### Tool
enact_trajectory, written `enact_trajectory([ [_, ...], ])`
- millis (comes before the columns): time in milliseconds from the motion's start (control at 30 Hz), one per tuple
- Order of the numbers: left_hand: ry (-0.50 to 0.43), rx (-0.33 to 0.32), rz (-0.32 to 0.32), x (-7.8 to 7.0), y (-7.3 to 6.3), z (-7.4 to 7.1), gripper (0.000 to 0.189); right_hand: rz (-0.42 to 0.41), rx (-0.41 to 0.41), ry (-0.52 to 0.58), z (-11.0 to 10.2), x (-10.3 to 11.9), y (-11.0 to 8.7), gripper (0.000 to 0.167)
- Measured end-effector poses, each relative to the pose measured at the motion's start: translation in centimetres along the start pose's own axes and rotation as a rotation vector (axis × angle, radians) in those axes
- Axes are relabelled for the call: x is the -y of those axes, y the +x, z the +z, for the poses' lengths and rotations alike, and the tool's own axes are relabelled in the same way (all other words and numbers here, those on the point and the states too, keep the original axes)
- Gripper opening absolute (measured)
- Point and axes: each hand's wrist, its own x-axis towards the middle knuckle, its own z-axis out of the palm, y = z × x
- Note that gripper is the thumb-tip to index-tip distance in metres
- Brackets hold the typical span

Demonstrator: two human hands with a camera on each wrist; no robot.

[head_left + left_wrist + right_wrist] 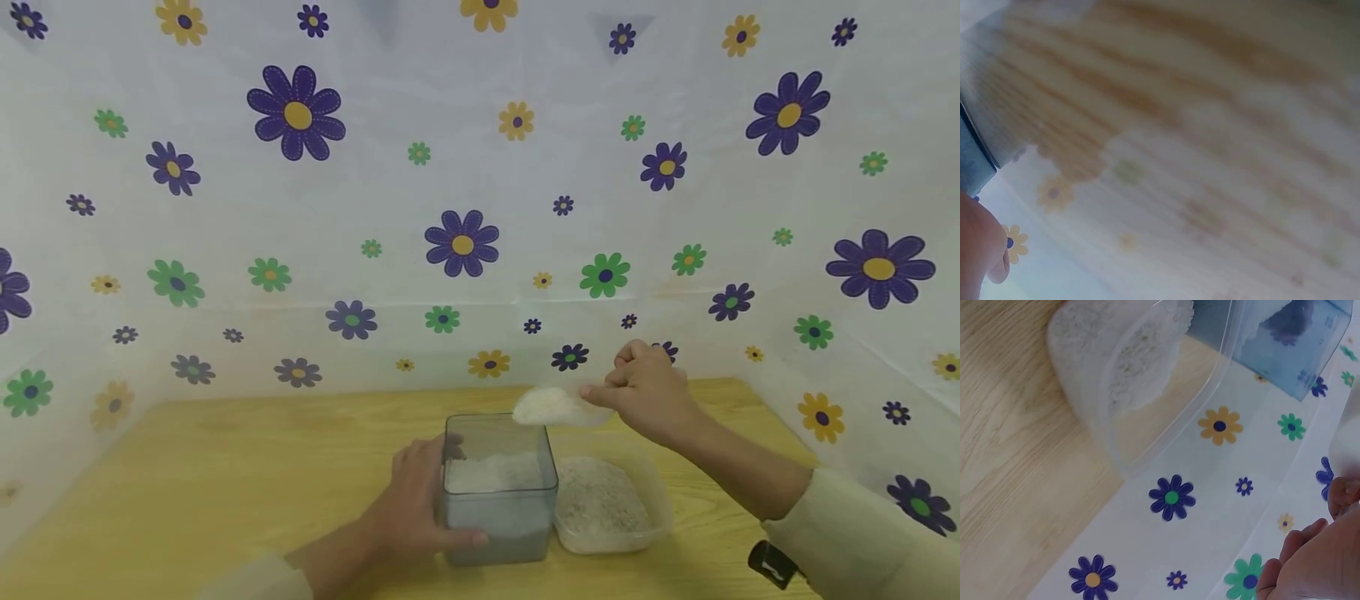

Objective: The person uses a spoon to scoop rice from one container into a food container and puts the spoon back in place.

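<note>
My left hand [416, 504] grips the side of a grey-blue see-through square bin [498, 529], thumb across its front and fingers behind. White grains that look like rice [495, 473] lie inside it. In the left wrist view only part of the left hand [982, 244] and a corner of the bin [974, 156] show. My right hand [648, 392] pinches a whitish scoop [551, 406] heaped with white grains, held above the bin's back right rim. In the right wrist view the scoop [1346, 447] is mostly cut off beside the right hand [1313, 556].
Right beside the bin stands a clear plastic tub [660, 504] with more rice. Both containers are on a wooden table [300, 467]. A white sheet printed with flowers [390, 208] rises behind and at the sides. A black band [772, 565] hangs at the right sleeve.
</note>
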Motion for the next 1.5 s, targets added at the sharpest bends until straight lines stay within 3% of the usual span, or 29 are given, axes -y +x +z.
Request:
enact_trajectory([
  [300, -0.009, 0.004, -0.013, -0.4, -0.1, -0.1, 0.101, 0.087, -0.016, -0.016, -1.7, -4.1, -0.7, 0.044],
  [500, -0.008, 0.012, -0.028, -0.5, -0.2, -0.3, 0.103, 0.128, 0.002, -0.104, -2.3, -6.7, -1.4, 0.046],
  [833, -0.019, 0.003, -0.031, -0.5, -0.3, -0.2, 0.104, 0.124, 0.003, -0.241, -2.1, -10.4, -2.8, 0.043],
  [1100, -0.014, 0.001, -0.027, -0.3, -0.3, -0.1, 0.104, 0.071, -0.008, -0.297, -1.6, -11.5, -3.5, 0.034],
  [1500, -0.017, 0.006, -0.037, -0.3, -0.2, -0.1, 0.104, 0.017, -0.020, -0.363, -2.0, -12.1, -3.9, 0.034],
])
